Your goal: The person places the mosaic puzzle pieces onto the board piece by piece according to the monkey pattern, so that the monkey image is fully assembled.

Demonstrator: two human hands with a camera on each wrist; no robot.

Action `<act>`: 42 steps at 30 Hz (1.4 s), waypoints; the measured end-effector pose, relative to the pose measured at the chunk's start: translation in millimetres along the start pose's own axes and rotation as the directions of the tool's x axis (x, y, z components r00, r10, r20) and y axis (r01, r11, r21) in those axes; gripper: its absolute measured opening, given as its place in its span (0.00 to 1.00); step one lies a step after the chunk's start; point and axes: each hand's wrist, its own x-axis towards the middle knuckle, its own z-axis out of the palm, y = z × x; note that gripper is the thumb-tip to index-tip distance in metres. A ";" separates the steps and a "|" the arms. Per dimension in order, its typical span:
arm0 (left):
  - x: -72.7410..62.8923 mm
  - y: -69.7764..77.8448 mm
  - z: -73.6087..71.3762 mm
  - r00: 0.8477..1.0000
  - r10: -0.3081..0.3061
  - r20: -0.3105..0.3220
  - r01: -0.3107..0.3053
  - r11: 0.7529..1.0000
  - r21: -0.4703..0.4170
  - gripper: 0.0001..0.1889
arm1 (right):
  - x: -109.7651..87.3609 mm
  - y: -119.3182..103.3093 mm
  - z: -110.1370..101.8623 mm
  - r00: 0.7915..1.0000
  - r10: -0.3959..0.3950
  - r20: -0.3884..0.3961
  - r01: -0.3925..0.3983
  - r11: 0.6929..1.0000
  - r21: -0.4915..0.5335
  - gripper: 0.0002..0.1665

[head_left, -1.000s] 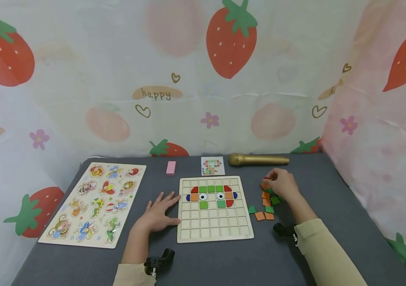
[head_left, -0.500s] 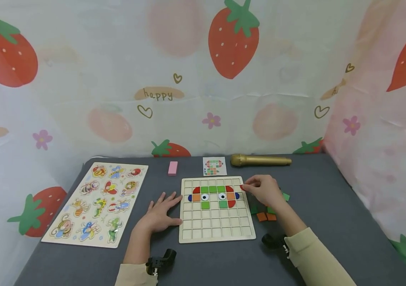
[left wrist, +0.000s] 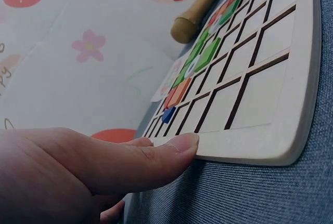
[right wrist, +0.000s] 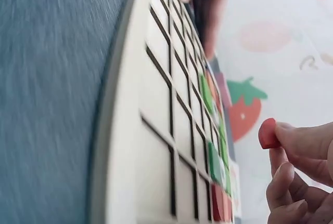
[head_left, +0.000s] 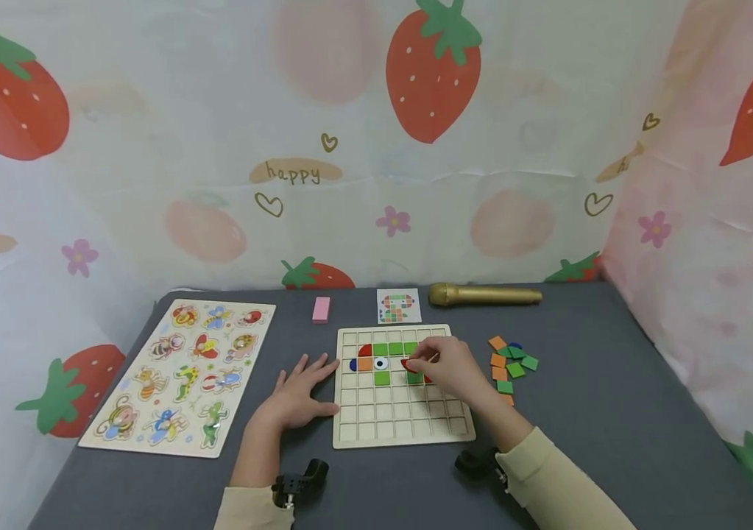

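My right hand (head_left: 445,364) pinches a red rounded tile (right wrist: 268,133) between thumb and fingertip, held above the wooden grid board (head_left: 402,429). Part of the pattern on the board's right side is hidden behind this hand. My left hand (head_left: 298,394) lies with fingers spread at the board's left edge, its thumb (left wrist: 177,148) touching the rim. On the board sit a blue piece (left wrist: 168,114), an orange tile (head_left: 365,364), a round eye tile (head_left: 380,364), a red tile (head_left: 366,350) and several green tiles (head_left: 395,349).
Right of the board lie loose orange and green tiles (head_left: 515,369). Behind it are a pattern card (head_left: 399,306), a pink block (head_left: 321,311) and a gold microphone (head_left: 485,295). An insect puzzle board (head_left: 180,379) lies at the left. A strawberry-print curtain (head_left: 350,132) closes off the back.
My right hand has picked a red tile from the loose pile and carried it left, over the board. The left hand stays at the board's edge.
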 end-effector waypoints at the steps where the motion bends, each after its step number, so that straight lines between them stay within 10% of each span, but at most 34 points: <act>1: 0.1 -0.4 -0.1 1.000 0.000 -0.001 0.000 1.000 0.002 0.43 | 0.3 -2.3 4.2 1.000 -0.002 0.008 0.002 1.000 -0.004 0.04; 21: -0.5 -1.3 -1.2 1.000 0.018 -0.002 -0.018 1.000 -0.002 0.42 | 27.8 -29.7 66.0 0.993 -0.038 0.112 0.058 0.983 -0.175 0.08; 42: 1.2 -2.2 0.2 1.000 0.001 -0.002 -0.001 1.000 0.006 0.43 | 25.9 -17.4 40.2 1.000 0.011 0.017 -0.007 0.982 -0.187 0.05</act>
